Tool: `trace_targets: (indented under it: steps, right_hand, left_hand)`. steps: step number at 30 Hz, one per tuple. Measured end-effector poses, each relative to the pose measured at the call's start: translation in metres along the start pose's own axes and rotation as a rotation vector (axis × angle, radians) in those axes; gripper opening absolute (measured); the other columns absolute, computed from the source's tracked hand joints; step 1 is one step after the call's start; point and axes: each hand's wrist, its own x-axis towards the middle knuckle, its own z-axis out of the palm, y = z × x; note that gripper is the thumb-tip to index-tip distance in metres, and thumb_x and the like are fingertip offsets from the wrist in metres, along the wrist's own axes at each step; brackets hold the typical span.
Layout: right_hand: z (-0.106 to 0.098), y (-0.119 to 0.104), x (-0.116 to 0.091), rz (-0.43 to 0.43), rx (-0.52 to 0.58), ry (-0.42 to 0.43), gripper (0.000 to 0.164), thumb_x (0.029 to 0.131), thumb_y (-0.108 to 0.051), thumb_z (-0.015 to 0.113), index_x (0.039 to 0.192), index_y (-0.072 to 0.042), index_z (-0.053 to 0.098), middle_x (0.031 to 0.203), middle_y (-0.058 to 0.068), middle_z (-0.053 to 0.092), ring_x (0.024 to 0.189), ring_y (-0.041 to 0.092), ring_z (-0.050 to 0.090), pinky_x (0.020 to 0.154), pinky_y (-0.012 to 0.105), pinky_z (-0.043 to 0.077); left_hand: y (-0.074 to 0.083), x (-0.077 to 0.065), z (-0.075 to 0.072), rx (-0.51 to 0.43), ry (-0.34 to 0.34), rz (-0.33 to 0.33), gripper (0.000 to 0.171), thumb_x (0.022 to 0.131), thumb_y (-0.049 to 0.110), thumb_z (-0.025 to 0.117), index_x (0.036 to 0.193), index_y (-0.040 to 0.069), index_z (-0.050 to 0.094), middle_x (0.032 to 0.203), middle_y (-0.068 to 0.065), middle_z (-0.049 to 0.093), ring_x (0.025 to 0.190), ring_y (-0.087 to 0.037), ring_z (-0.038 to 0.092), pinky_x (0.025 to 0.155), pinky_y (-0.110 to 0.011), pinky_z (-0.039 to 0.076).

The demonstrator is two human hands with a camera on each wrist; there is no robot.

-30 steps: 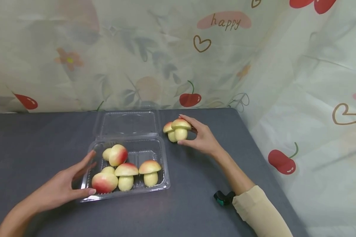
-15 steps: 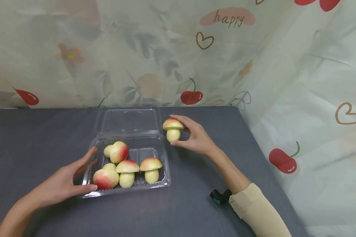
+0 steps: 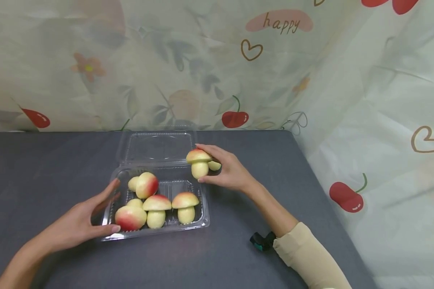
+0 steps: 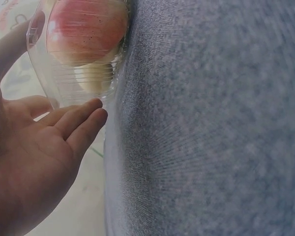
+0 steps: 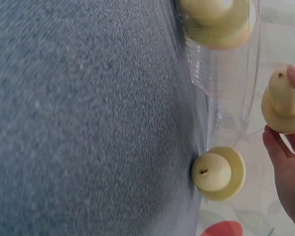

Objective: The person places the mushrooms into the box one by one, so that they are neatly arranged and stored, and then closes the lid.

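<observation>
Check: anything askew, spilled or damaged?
In the clear container, the back-left mushroom points its stem left and the front-left mushroom points its stem backward, unlike the other two. No spill or damage shows.

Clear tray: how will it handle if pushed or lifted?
The clear tray probably flexes; its ribbed plastic looks thin. Being broad and low, it should slide rather than tip. The rounded mushroom-shaped pieces inside may shift, with gaps beside some.
</observation>
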Motion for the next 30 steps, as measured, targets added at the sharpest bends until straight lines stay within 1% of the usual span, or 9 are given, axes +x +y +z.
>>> trace_targets:
  steps: [1,3,6,8,13,16,20,23,30]
  right_hand:
    - [0.001,0.0,0.001,0.001,0.001,-0.005,0.086,0.075,-0.028,0.089,0.149,-0.016,0.047,0.137,-0.002,0.057,0.122,0.012,0.053,0.102,0.033,0.042]
    - [0.003,-0.002,0.002,0.007,0.006,-0.018,0.086,0.076,-0.028,0.088,0.15,-0.016,0.046,0.137,-0.001,0.057,0.124,0.013,0.053,0.102,0.031,0.043]
    - [0.007,-0.004,0.003,0.015,0.01,-0.032,0.086,0.076,-0.026,0.088,0.149,-0.014,0.046,0.137,0.0,0.059,0.124,0.012,0.053,0.103,0.029,0.043]
    - [0.009,-0.005,0.004,0.011,0.01,-0.045,0.085,0.076,-0.026,0.088,0.15,-0.013,0.046,0.137,0.0,0.059,0.124,0.011,0.055,0.103,0.028,0.043]
    - [0.015,-0.009,0.006,-0.006,-0.025,-0.076,0.085,0.077,-0.031,0.087,0.149,-0.013,0.046,0.142,0.001,0.053,0.128,0.012,0.051,0.104,0.031,0.042]
    - [0.018,-0.011,0.007,-0.003,-0.058,-0.088,0.084,0.076,-0.035,0.087,0.148,-0.016,0.048,0.142,0.001,0.048,0.129,0.013,0.048,0.103,0.034,0.042]
    - [0.023,-0.012,0.008,0.004,-0.07,-0.112,0.083,0.077,-0.037,0.086,0.148,-0.019,0.048,0.141,-0.001,0.05,0.127,0.011,0.048,0.102,0.034,0.042]
    - [0.026,-0.013,0.009,-0.008,-0.081,-0.127,0.082,0.078,-0.037,0.086,0.148,-0.016,0.048,0.142,0.0,0.052,0.128,0.011,0.05,0.104,0.034,0.041]
    - [0.032,-0.017,0.011,-0.053,-0.12,-0.161,0.081,0.08,-0.034,0.084,0.148,-0.011,0.047,0.145,0.004,0.051,0.133,0.014,0.048,0.107,0.031,0.039]
  left_hand:
    - [0.0,0.0,0.0,0.001,-0.002,-0.004,0.112,0.082,0.052,0.077,0.161,0.021,0.004,0.161,-0.018,0.024,0.135,-0.041,0.045,0.096,-0.048,0.047]
    - [0.0,0.0,0.0,0.005,-0.001,-0.002,0.112,0.082,0.052,0.077,0.161,0.021,0.004,0.161,-0.018,0.025,0.135,-0.04,0.046,0.095,-0.048,0.047]
    - [0.0,-0.001,0.0,0.012,0.005,0.005,0.111,0.082,0.052,0.077,0.161,0.022,0.005,0.161,-0.017,0.027,0.135,-0.039,0.046,0.095,-0.042,0.048]
    - [0.0,-0.001,0.0,0.013,0.007,0.007,0.111,0.082,0.052,0.077,0.161,0.022,0.005,0.161,-0.017,0.027,0.135,-0.039,0.046,0.095,-0.041,0.048]
    - [0.0,0.0,0.0,0.003,0.0,0.001,0.111,0.083,0.052,0.076,0.161,0.022,0.004,0.161,-0.017,0.025,0.136,-0.04,0.045,0.095,-0.046,0.048]
    - [0.0,-0.001,0.001,0.002,0.006,0.011,0.11,0.083,0.051,0.076,0.161,0.023,0.004,0.161,-0.016,0.027,0.135,-0.038,0.045,0.094,-0.033,0.049]
    - [-0.001,-0.001,0.001,-0.005,0.009,0.018,0.109,0.083,0.05,0.076,0.161,0.024,0.005,0.161,-0.015,0.028,0.136,-0.036,0.045,0.091,-0.019,0.045]
    - [-0.002,-0.001,0.002,-0.019,0.007,0.02,0.108,0.083,0.049,0.077,0.161,0.024,0.005,0.162,-0.015,0.026,0.136,-0.037,0.044,0.091,-0.016,0.043]
    - [-0.001,-0.001,0.002,-0.026,0.008,0.018,0.109,0.083,0.049,0.077,0.161,0.024,0.005,0.162,-0.015,0.024,0.136,-0.038,0.044,0.091,-0.015,0.043]
